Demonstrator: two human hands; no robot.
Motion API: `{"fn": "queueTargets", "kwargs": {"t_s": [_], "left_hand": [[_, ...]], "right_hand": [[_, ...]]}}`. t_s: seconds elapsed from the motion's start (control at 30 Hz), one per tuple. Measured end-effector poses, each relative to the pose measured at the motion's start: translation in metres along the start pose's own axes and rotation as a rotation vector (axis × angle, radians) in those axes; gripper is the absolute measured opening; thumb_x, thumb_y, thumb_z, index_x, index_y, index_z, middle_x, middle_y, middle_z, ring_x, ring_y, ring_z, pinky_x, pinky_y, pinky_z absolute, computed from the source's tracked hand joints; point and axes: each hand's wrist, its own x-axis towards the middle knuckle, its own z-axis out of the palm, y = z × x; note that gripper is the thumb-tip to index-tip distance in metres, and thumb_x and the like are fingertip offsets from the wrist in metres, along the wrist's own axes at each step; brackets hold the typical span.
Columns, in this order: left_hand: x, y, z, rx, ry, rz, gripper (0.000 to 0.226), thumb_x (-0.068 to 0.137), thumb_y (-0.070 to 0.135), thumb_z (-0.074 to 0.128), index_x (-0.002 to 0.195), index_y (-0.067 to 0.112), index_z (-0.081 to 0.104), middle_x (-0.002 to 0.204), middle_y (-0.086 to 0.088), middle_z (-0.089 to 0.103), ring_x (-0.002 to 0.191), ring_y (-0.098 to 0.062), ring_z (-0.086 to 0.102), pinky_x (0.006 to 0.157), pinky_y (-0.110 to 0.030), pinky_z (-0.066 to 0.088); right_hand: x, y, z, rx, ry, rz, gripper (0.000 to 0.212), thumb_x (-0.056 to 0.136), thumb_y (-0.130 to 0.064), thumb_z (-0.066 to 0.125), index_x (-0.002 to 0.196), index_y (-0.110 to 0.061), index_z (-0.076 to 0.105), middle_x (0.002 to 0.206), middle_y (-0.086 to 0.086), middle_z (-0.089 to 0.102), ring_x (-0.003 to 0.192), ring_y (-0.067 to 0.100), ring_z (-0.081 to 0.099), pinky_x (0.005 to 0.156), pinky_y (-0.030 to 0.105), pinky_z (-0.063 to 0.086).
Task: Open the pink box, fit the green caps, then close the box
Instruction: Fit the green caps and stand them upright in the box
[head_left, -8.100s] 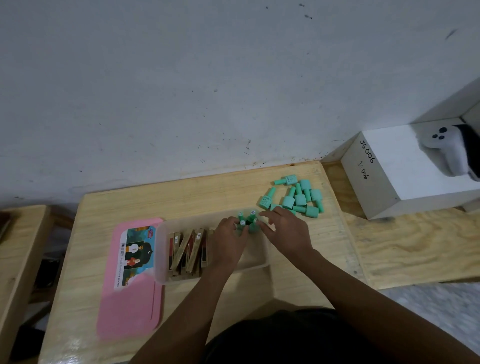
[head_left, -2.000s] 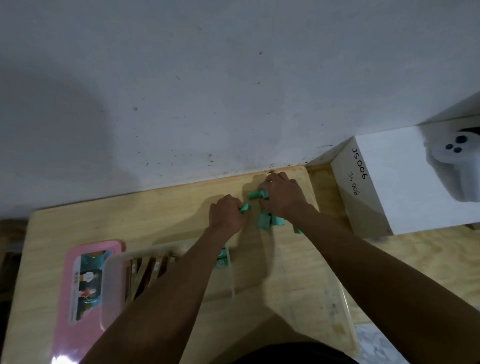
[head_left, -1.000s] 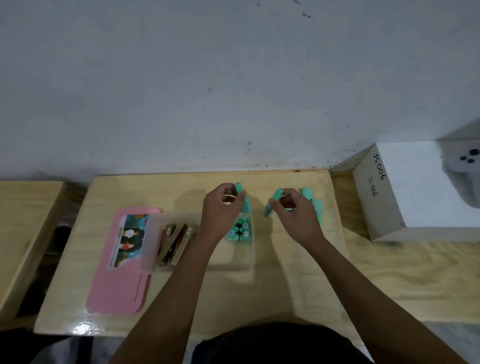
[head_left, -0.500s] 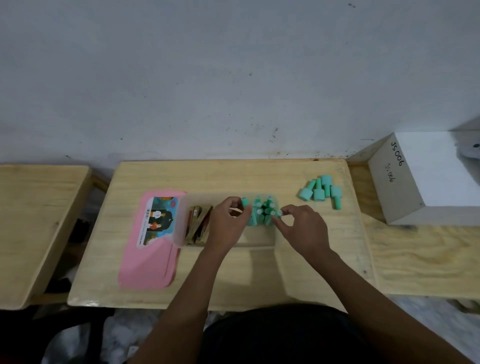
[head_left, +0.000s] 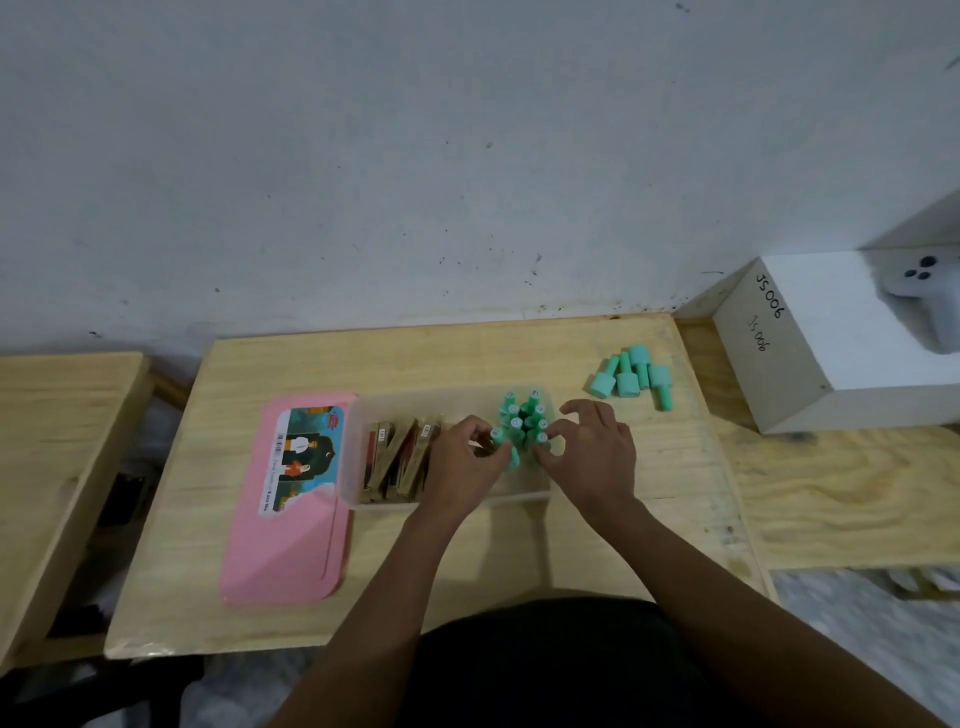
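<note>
Box is open: pink lid (head_left: 283, 519) lies flat on the wooden table (head_left: 467, 358), just left of the clear tray (head_left: 358, 452), touching or nearly touching its left wall. Tray holds a row of brown flat packs (head_left: 397, 460) on the left side and a tight cluster of upright green pieces (head_left: 522, 421) at the right end. We're mid "fit the caps" step. Left hand (head_left: 462, 470) is curled in over the tray, thumb and fingertips pinched on a green piece (head_left: 511, 457) at the near edge of the cluster. Right hand (head_left: 595, 454) is half open, index and thumb tips touching the cluster's right side near another piece; can't tell if it's actually gripping one or just steadying the bunch. Four loose green caps (head_left: 631, 376) lie on the table beyond and to the right of the tray, well clear of both hands, near the white box (head_left: 831, 338). So the job looks well along but not finished. Next move, my read: seat the piece in hand straight down without tipping its neighbours, then reach right for the loose caps. Cluster is packed tight, so a sideways push could knock pieces over. Lid goes back on only once the table caps are used up.
</note>
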Motion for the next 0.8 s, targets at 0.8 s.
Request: {"fn": "queueTargets", "kwargs": {"t_s": [0.8], "left_hand": [[0.013,-0.014,0.026,0.076,-0.052,0.039,0.011,0.08,0.018,0.073,0.088,0.017,0.066,0.085,-0.001,0.069,0.076,-0.014,0.068,0.071,-0.034,0.058]], "right_hand": [[-0.003,0.001,-0.009,0.073,-0.105,0.042,0.025,0.083,-0.042,0.067,0.104,-0.031,0.072,0.117,-0.006,0.061,0.109,0.016,0.054,0.076,0.033,0.049]]}}
